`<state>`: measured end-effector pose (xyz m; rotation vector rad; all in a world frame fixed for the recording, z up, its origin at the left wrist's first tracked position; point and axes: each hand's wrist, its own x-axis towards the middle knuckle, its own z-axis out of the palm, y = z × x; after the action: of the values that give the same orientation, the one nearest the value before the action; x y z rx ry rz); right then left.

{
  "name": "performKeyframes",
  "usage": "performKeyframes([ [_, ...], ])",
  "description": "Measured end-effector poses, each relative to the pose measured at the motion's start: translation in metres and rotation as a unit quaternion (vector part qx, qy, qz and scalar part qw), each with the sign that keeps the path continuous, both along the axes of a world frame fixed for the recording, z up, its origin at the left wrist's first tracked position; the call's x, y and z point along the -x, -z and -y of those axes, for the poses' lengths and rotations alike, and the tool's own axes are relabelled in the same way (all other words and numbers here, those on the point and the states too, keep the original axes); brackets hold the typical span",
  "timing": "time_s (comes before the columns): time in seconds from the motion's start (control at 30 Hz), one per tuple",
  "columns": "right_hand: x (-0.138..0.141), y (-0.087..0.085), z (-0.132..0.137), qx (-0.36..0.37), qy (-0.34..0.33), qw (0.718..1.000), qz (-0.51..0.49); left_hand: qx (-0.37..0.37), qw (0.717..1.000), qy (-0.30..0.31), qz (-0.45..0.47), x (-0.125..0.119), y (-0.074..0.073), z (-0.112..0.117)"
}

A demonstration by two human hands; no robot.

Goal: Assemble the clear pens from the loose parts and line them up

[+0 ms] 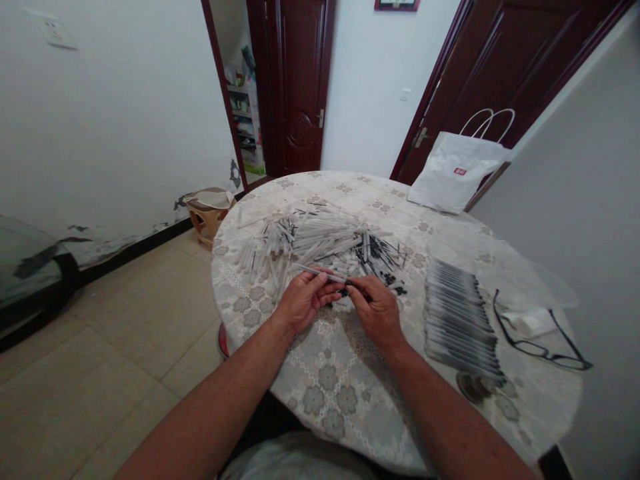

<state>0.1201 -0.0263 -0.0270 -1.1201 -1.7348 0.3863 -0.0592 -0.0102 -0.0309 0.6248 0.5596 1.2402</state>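
Observation:
My left hand (305, 300) is closed on a thin white pen tube (320, 271) that points away to the left. My right hand (377, 308) meets it fingertip to fingertip, pinching a small dark part at the tube's near end. Both hands rest on the round table (330, 380) with a flowered cloth. Just beyond them lies a loose heap of white pen tubes (305, 243) and a smaller heap of black refills and dark parts (380, 257). To the right of my right hand, several finished pens (457, 320) lie side by side in a neat row.
Black-rimmed glasses (543, 340) lie at the table's right edge near a clear plastic bag (530, 283). A white paper bag (457, 173) stands at the far right rim. A small stool (210, 210) stands by the left wall; dark doors are behind.

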Motion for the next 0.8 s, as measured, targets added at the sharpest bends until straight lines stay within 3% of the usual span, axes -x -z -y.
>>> performKeyframes([
  [0.17,0.0006,-0.0011,0.0000,-0.002,-0.001,1.000,-0.021,0.005,1.000,0.004,0.003,0.0019,0.0006,-0.0001],
  [0.57,-0.0023,-0.0032,0.0004,-0.005,-0.001,0.998,0.063,-0.001,1.000,0.020,-0.021,0.0016,0.0017,-0.0006],
  [0.7,-0.0041,-0.0030,0.0003,0.029,-0.014,0.995,0.091,-0.012,0.999,0.038,-0.032,0.0003,0.0023,0.0005],
  [0.8,-0.0055,-0.0005,-0.0001,0.083,-0.026,0.995,0.058,-0.013,0.998,0.041,-0.040,-0.0002,0.0030,0.0009],
])
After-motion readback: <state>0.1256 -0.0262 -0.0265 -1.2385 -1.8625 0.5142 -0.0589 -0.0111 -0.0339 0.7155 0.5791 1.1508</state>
